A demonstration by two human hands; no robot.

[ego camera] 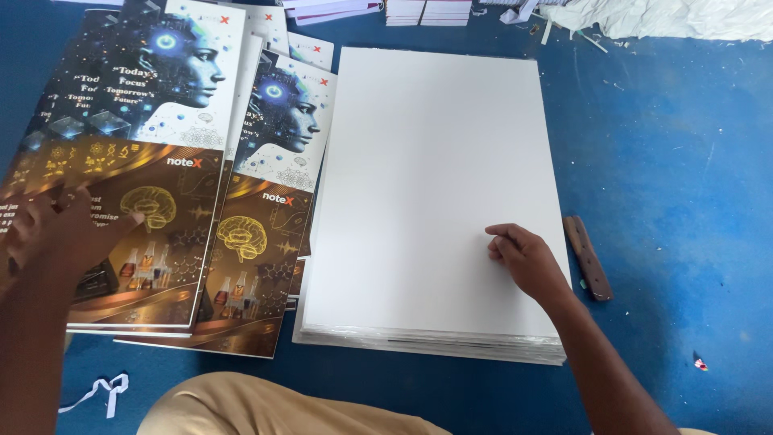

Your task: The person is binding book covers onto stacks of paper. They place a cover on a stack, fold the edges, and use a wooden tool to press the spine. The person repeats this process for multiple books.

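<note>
Down at 5 o'clock on the white paper stack (427,185), the right hand (523,258) pinches at the top sheet with curled fingers. At 9 o'clock, the left hand (60,229) presses flat, released, on the printed covers (153,161). A loose pinch could lift 2 sheets or crease 1; the fanned covers may slide.

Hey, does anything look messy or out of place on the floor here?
Mostly tidy. The printed covers under the left hand lie fanned, not squared like the white sheet stack. A white paper scrap lies loose on the blue floor.
</note>
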